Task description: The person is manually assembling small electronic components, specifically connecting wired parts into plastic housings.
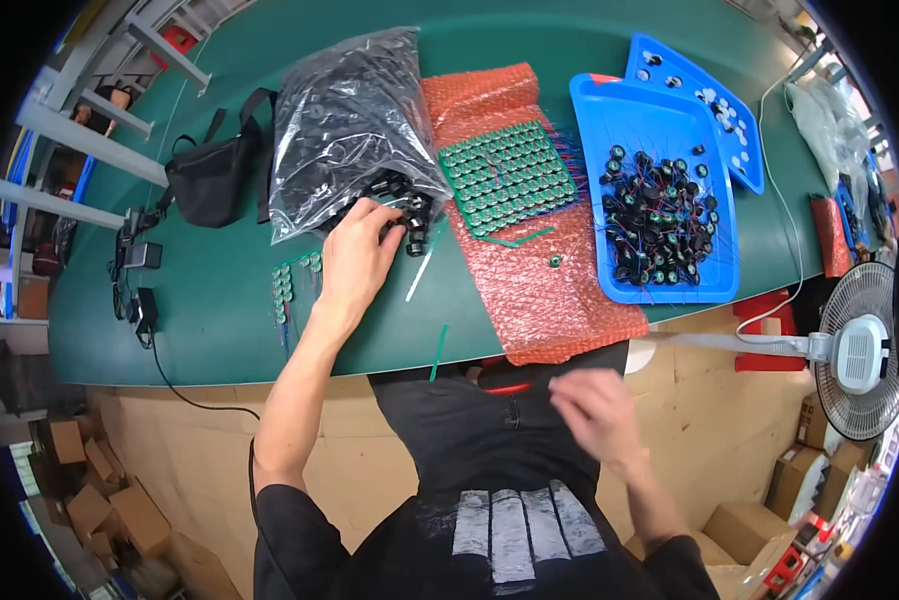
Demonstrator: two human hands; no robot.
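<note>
A large clear plastic bag [344, 120] full of small black parts lies on the green table, its mouth toward me. My left hand [357, 250] is at that mouth, fingers curled and closed on a small black cylindrical part. More black cylindrical parts [416, 235] spill out beside its thumb. My right hand [599, 410] hangs over my lap, just off the table's near edge. Motion blurs it, and whether its bent fingers hold anything is unclear. A green panel of small round circuit boards [509, 175] rests on red bubble wrap [554, 300]; one loose round board [555, 261] lies nearer me.
On the right, a blue tray [604, 290] holds many black parts with thin wires. Behind it sits another blue tray [649, 55] with white and black pieces. A small board strip [283, 290], a black pouch [214, 175] and power adapters [144, 255] are at left. A fan [857, 350] stands right.
</note>
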